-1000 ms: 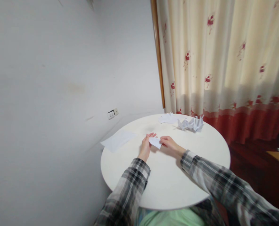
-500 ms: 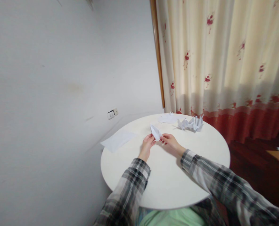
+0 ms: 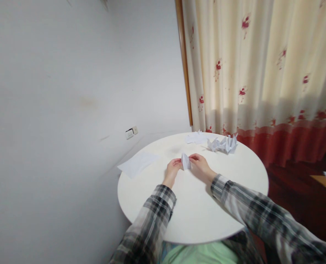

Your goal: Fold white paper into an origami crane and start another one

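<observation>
Between my hands is a small piece of folded white paper (image 3: 185, 161), pointed at the top and held just over the middle of the round table. My left hand (image 3: 173, 169) pinches its left side with fingers closed. On the other side, my right hand (image 3: 200, 165) grips the right edge between thumb and fingers. Beyond my right hand, several folded paper cranes (image 3: 225, 144) stand grouped on the tabletop. Their exact folds are hard to make out from here.
The round white table (image 3: 196, 216) stands close to a white wall (image 3: 77, 110) with a socket (image 3: 129, 134). A flat sheet of paper (image 3: 137, 165) lies at its left edge, and more paper (image 3: 195, 138) at the back. Behind hangs a flowered curtain (image 3: 256, 73).
The folded paper has turned more upright and come slightly lower and nearer to me. My fingers have shifted to its two sides. The cranes and loose sheets have stayed put.
</observation>
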Available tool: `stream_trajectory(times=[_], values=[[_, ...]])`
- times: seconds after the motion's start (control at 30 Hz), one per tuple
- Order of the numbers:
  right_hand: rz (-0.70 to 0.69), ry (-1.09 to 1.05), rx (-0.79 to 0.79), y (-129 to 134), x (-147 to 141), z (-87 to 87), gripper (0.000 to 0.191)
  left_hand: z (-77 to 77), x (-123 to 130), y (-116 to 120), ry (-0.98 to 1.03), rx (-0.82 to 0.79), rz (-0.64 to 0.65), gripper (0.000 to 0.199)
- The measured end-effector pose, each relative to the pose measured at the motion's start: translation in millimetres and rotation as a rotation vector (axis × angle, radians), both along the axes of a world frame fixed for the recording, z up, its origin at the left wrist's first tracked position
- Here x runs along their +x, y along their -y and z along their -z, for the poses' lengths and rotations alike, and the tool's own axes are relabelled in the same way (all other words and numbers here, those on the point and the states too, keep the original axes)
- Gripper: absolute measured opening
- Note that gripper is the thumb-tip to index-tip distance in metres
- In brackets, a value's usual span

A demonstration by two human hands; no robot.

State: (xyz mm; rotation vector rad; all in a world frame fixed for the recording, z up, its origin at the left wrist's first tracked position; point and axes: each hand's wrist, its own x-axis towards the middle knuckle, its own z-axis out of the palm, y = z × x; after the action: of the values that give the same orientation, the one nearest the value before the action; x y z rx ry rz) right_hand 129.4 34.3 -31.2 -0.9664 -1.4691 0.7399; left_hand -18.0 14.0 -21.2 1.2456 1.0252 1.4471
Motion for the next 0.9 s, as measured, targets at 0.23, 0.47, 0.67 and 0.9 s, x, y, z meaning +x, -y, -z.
stream_trajectory(times=[0.23,0.47,0.67,0.9], values=[[0.012,0.010,-0.023,-2.7,-0.5,3.0,0.015,4.7,-2.1,-7.4,-0.015,0.029,-0.068,0.019],[0.030,0.067,-0.022,-3.4,0.4,3.4,0.013,7.7,-3.1,-10.9,-0.018,0.033,-0.033,0.015],[0.045,0.102,-0.013,-2.1,1.4,2.4,0.013,8.2,-3.7,-10.9,-0.003,0.031,-0.032,0.014],[0.045,0.086,0.004,-2.7,1.5,1.7,0.013,7.5,-3.2,-10.5,-0.034,0.054,-0.018,0.015]])
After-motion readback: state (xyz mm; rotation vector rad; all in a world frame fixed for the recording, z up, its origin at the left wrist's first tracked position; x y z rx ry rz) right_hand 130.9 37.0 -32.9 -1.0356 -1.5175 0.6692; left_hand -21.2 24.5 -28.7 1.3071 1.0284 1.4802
